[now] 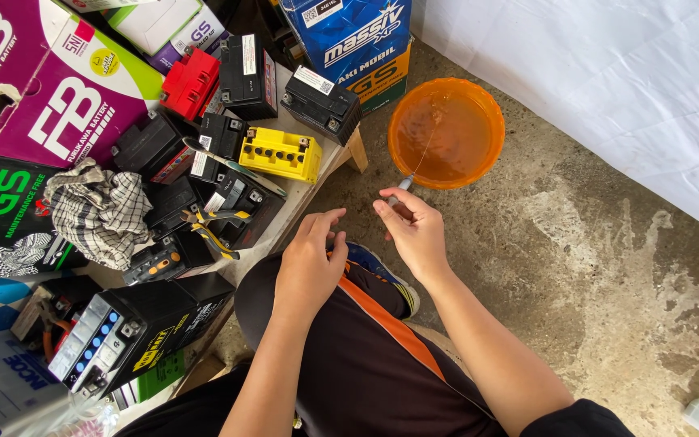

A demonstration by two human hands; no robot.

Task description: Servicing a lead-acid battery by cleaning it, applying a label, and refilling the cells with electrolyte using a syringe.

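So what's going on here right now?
A person sits by a low table crowded with small batteries. The right hand pinches a small syringe-like tool at the rim of an orange basin of liquid on the concrete floor; a thin stream arcs into it. The left hand rests on the knee, holding nothing visible.

Left hand [307, 267] at frame centre, fingers loosely curled, palm down, right hand [416, 233] just beside it, fingertips pinched, both forearms bare

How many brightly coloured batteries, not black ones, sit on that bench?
2: a red battery near the bench's far edge, and a yellow battery near its right edge. The cloth may hide others.
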